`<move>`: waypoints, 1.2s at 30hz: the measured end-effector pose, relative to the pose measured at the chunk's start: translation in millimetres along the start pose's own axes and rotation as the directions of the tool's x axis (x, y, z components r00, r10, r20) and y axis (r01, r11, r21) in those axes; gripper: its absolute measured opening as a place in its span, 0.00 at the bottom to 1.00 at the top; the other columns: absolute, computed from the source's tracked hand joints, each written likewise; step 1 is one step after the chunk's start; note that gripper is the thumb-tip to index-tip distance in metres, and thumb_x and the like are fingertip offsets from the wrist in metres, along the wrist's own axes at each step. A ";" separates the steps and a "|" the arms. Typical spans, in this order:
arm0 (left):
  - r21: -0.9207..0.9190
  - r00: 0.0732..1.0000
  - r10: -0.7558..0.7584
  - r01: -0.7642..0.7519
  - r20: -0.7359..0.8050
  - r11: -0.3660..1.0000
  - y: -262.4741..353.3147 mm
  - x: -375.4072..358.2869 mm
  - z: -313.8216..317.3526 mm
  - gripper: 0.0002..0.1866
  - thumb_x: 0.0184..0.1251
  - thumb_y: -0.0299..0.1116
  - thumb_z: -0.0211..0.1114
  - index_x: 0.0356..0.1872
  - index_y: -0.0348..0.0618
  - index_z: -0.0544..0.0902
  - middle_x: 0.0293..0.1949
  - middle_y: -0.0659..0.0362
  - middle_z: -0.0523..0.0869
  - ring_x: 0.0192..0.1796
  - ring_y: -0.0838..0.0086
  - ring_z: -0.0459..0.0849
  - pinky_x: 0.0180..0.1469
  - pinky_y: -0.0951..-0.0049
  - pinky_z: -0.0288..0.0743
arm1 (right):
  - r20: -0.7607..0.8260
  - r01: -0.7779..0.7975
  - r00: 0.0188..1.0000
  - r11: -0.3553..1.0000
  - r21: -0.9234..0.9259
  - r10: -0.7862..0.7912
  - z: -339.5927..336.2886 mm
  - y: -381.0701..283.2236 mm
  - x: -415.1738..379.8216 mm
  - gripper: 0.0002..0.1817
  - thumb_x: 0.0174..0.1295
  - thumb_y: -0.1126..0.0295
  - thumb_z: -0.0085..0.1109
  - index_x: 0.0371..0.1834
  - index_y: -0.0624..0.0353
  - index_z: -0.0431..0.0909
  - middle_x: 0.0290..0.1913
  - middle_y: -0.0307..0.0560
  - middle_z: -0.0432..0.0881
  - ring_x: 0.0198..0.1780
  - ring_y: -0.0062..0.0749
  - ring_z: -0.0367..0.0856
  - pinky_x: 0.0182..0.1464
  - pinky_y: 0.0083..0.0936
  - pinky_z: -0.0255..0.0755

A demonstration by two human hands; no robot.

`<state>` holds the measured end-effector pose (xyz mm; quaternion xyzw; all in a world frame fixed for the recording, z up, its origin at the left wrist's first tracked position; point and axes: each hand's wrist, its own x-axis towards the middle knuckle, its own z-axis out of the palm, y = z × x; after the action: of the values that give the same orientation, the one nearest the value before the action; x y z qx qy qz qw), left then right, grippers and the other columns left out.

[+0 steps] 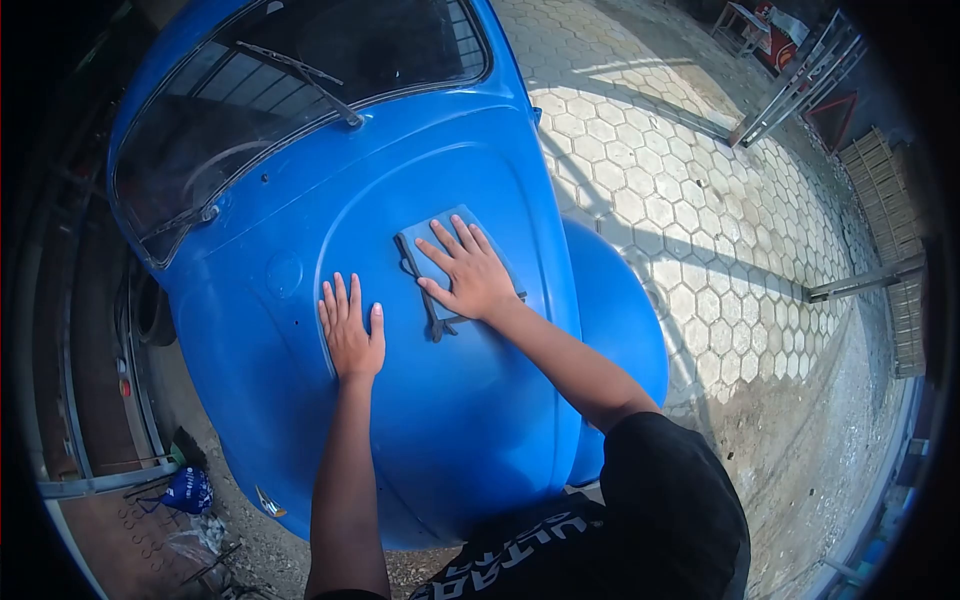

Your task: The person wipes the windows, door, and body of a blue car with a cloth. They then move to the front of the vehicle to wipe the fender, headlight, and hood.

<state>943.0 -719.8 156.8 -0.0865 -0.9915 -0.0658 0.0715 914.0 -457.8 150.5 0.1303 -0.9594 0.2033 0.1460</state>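
Observation:
My left hand (352, 335) lies flat on the blue front hood (450, 420) of a rounded car, fingers stretched out and thumb apart, holding nothing. To its right, my right hand (472, 275) presses palm down on a folded grey cloth (424, 268) that rests on the hood. Its fingers are spread over the cloth, not wrapped round it. Dark straps or edging (437, 328) stick out along the cloth's left and lower sides. Much of the cloth is hidden beneath the palm.
Above the hood are the windshield (390, 50) and a wiper (310, 75). A blue fender (620, 320) bulges at the right, beside hexagonal paving (680, 200). A metal frame post (860, 280) stands farther right. A blue bag (188, 490) sits at lower left.

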 end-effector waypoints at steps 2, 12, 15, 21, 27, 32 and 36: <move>-0.012 1.000 -0.014 0.014 -0.014 1.000 2.9 -1.5 -2.3 0.37 0.86 0.54 0.51 0.87 0.49 0.61 0.89 0.50 0.54 0.91 0.55 0.45 0.91 0.51 0.35 | -0.058 -0.122 0.991 0.991 -0.050 0.119 -6.7 36.4 11.9 0.39 0.79 0.36 0.45 0.85 0.45 0.68 0.87 0.58 0.62 0.86 0.66 0.56 0.87 0.56 0.46; -0.057 0.999 -0.020 0.018 -0.043 0.998 3.5 -0.1 -8.7 0.36 0.86 0.54 0.52 0.86 0.49 0.64 0.89 0.52 0.57 0.91 0.58 0.47 0.91 0.54 0.37 | 0.059 0.319 0.946 0.948 0.010 -0.319 11.0 4.2 99.8 0.38 0.77 0.34 0.45 0.83 0.42 0.71 0.86 0.52 0.64 0.87 0.62 0.55 0.88 0.53 0.47; -0.064 0.998 -0.023 0.019 -0.058 0.998 4.8 -4.1 -7.0 0.36 0.85 0.56 0.51 0.85 0.49 0.66 0.88 0.52 0.58 0.91 0.58 0.48 0.91 0.55 0.37 | 0.053 0.222 0.974 0.975 -0.011 -0.221 6.1 21.7 108.3 0.38 0.78 0.35 0.44 0.84 0.41 0.70 0.87 0.51 0.64 0.87 0.62 0.55 0.88 0.52 0.47; -0.082 0.997 -0.062 0.058 -0.048 0.995 2.3 -6.3 -3.3 0.38 0.86 0.53 0.50 0.88 0.43 0.57 0.89 0.50 0.53 0.91 0.60 0.44 0.91 0.56 0.35 | -0.084 -0.001 0.996 0.992 -0.123 -0.009 47.2 -19.0 128.8 0.36 0.81 0.39 0.41 0.85 0.43 0.69 0.86 0.55 0.63 0.86 0.69 0.54 0.88 0.52 0.48; -0.176 0.983 -0.088 0.060 -0.160 0.983 -1.9 -10.5 -5.5 0.45 0.83 0.54 0.53 0.87 0.31 0.51 0.88 0.41 0.51 0.91 0.53 0.43 0.91 0.54 0.34 | 0.049 0.244 0.969 0.967 -0.074 -0.241 45.5 -52.8 143.2 0.35 0.81 0.39 0.41 0.85 0.42 0.69 0.87 0.51 0.64 0.87 0.65 0.53 0.88 0.52 0.47; -0.199 0.980 -0.076 0.039 -0.184 0.979 0.4 -12.2 -9.7 0.47 0.82 0.54 0.55 0.87 0.30 0.51 0.89 0.41 0.50 0.91 0.53 0.43 0.91 0.54 0.34 | 0.039 0.456 0.889 0.890 0.011 -0.456 66.9 -92.0 143.8 0.34 0.81 0.40 0.43 0.84 0.42 0.70 0.86 0.50 0.65 0.87 0.63 0.54 0.88 0.51 0.46; -0.201 0.976 -0.092 0.052 -0.197 0.978 -1.1 -12.7 -5.7 0.48 0.81 0.57 0.55 0.86 0.29 0.52 0.88 0.40 0.51 0.91 0.52 0.43 0.91 0.52 0.33 | 0.034 0.422 0.906 0.906 0.031 -0.423 67.2 -84.1 184.1 0.33 0.80 0.41 0.44 0.82 0.42 0.73 0.84 0.49 0.68 0.87 0.61 0.57 0.88 0.50 0.47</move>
<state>955.9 -723.7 160.3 -0.0496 -0.9701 -0.1735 0.1621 754.7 -596.0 182.6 0.3404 -0.9088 0.1751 0.1658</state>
